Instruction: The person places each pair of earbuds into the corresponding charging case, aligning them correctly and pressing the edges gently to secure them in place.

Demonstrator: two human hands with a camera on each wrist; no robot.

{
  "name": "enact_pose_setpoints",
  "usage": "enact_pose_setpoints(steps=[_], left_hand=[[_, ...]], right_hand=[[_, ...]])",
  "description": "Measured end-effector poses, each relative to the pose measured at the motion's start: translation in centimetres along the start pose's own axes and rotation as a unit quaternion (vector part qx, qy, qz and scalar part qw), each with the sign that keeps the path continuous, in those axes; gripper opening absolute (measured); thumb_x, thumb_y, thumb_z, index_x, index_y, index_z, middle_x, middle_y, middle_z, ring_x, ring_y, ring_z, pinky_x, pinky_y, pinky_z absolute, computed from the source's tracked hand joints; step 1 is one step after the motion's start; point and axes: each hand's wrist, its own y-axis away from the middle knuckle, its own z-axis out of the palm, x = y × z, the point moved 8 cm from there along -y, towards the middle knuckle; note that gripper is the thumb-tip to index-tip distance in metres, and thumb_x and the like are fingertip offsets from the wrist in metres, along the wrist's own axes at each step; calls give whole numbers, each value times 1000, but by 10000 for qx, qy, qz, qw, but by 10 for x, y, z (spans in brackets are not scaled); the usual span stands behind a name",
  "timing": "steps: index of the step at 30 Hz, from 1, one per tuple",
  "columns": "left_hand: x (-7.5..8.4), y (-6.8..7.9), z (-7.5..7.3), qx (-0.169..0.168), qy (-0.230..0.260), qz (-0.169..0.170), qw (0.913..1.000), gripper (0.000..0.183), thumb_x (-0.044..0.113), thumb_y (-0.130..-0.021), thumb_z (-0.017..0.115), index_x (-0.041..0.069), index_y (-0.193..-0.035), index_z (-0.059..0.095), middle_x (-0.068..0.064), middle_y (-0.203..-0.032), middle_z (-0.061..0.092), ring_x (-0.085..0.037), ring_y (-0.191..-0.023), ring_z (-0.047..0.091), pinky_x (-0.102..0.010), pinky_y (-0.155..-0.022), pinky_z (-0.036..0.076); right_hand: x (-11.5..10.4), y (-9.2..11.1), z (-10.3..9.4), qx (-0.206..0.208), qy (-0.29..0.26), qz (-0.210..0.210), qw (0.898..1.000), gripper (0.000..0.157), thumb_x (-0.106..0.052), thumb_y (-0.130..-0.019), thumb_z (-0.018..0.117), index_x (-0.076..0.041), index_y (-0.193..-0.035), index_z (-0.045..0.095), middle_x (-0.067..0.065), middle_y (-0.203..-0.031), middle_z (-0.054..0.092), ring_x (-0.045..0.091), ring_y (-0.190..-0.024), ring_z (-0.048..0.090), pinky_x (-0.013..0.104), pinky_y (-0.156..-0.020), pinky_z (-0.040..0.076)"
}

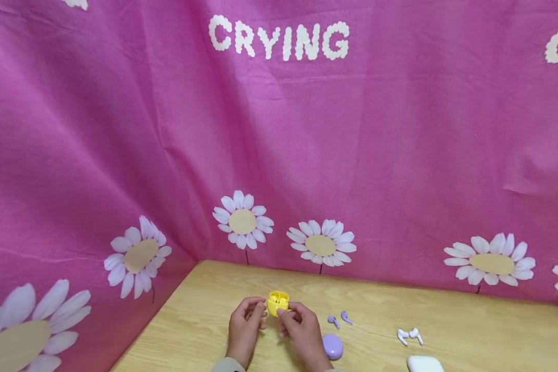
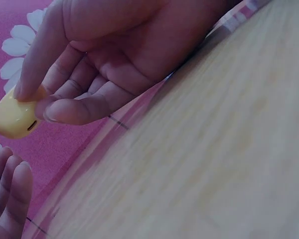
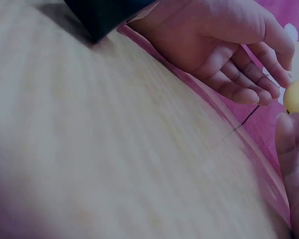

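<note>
A small yellow earbud case (image 1: 278,304) is held up above the table with its lid raised. Inside it sit yellow shapes like earbuds, too small to make out well. My right hand (image 1: 302,328) pinches the case between thumb and fingers from the right, and the left wrist view shows this right hand (image 2: 104,59) with a slot on the case's underside (image 2: 15,117). Just left of the case, my left hand (image 1: 245,325) has loosely bent fingers and holds nothing. A narrow gap parts this left hand (image 3: 229,55) from the case (image 3: 295,97) in the right wrist view.
Right of my hands lie two purple earbuds (image 1: 333,321) and a round purple case (image 1: 332,346), closed. Farther right are two white earbuds (image 1: 416,335) and a white case (image 1: 425,363) at the frame's lower edge. Behind the wooden table (image 1: 204,305) hangs a pink flowered cloth (image 1: 279,155).
</note>
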Motion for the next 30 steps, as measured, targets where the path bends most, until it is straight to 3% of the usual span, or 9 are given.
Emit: enact_pose_setpoints(steps=[8,16,20,30], left_hand=[[0,16,-4,-104,45,-200,9997,28,20,-92,66,-2,-109,63,-9,-94,65,-17,-82,63,-28,-61,55],[1,28,-4,-472,345,-165,9982,36,14,-89,69,-9,-113,57,-11,-95,64,-11,-80,64,-29,-65,56],[-3,27,-8,-309,465,-236,9982,36,13,-88,70,-11,-112,57,-9,-93,66,-10,-78,65,-28,-65,56],[-5,25,-13,82,494,-330,9982,35,14,-87,72,-10,-109,59,-10,-91,65,-12,-75,62,-26,-62,55]], right_hand=[[5,10,8,-386,-263,103,9989,27,-7,-91,64,11,-110,59,11,-74,63,15,-61,61,32,-58,56],[4,23,12,-626,-256,125,9976,28,-13,-92,64,9,-109,61,9,-75,64,12,-61,60,27,-57,55],[6,24,12,-670,-170,127,9975,28,-15,-93,64,9,-108,62,9,-76,65,12,-61,61,28,-58,56],[4,25,7,-216,-378,312,9986,29,-14,-93,63,8,-111,60,9,-76,65,13,-66,61,27,-58,55]])
